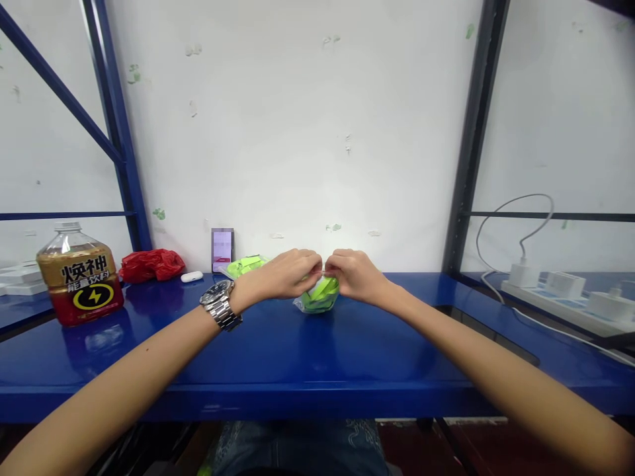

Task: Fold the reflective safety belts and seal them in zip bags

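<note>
Just above the blue tabletop (317, 357), a clear plastic bag (320, 299) with bright yellow-green, folded-looking contents hangs between my hands. My left hand (295, 273), with a metal watch (221, 305) on its wrist, is closed in a pinch at the bag's top edge. Close beside it, my right hand (354, 274) pinches the same edge from the other side, fingertips almost meeting. What the contents are I cannot make out. Behind my left hand lies another yellow-green bagged bundle (245, 266), partly hidden.
At the left stand a large drink bottle (82, 277), a crumpled red plastic bag (153, 266) and a white earbud case (192, 276). A phone (222, 250) leans on the wall. At right lie a dark flat tablet-like device (489, 334) and a power strip (570, 307) with chargers and cables.
</note>
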Available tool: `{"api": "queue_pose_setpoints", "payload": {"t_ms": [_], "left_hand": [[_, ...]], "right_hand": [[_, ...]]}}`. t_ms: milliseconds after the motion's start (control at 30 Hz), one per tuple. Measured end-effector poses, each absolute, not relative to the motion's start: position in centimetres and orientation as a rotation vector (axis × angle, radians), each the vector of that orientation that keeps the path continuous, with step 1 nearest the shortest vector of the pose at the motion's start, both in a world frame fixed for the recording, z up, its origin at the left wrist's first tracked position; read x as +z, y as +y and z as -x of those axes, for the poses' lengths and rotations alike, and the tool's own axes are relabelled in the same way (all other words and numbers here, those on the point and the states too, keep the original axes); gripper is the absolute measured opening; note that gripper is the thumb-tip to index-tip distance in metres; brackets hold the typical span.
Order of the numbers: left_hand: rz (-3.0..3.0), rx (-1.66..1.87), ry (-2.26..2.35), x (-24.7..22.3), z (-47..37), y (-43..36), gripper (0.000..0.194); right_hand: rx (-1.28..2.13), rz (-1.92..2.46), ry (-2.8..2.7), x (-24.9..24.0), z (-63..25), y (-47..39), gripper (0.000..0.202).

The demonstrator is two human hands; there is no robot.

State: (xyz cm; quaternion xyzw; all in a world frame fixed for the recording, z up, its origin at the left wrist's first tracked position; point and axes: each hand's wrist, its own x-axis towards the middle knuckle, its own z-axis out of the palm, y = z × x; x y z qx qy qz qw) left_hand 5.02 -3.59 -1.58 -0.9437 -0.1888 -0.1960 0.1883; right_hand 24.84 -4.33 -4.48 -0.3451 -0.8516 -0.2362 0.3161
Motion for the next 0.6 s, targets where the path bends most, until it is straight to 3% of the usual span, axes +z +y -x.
{"api": "queue_pose_setpoints", "payload": {"t_ms": [333,600], "left_hand": [[2.561,-0.491,-0.489,-3.6,-5.0,-2.4,0.016],[2.429,-0.558,-0.568,-4.6,-3.3,-1.8,0.032]], "right_hand": [[-0.643,0.901,-2.311,-5.1,-25.1,-4.8,0.013],[-0.609,1.185,-2.236,-5.6,-27.6,-4.4,0.016]]}}
